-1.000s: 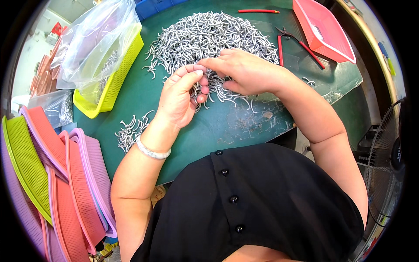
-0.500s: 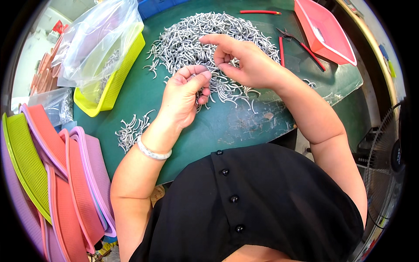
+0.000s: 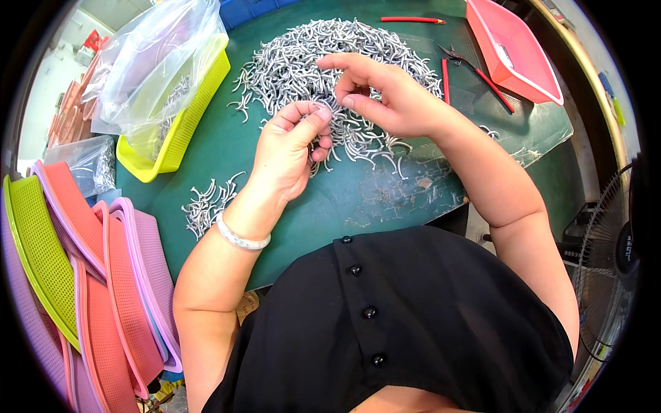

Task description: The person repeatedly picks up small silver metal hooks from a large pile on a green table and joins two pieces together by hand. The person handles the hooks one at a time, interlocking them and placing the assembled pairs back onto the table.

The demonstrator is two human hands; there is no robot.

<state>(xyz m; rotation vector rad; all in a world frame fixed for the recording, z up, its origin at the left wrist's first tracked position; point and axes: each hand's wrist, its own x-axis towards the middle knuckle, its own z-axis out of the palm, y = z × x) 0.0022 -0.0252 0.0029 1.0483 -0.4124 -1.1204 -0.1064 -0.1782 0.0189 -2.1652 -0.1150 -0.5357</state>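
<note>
Before me, a green table (image 3: 310, 213) is bearing: large heap of grey curved pieces (image 3: 330, 43), spreading beyond the right hand (image 3: 385, 100); small heap (image 3: 204, 208), lying left of the left hand (image 3: 284, 153); yellow-green basket (image 3: 196, 103), standing farther left; red-handled pliers (image 3: 494, 89), lying right of the right hand; pink basket (image 3: 490, 40), standing past them.

Curved silvery pieces (image 3: 292, 67) heaped loosely; smaller cluster (image 3: 204, 206) apart, left.
</note>
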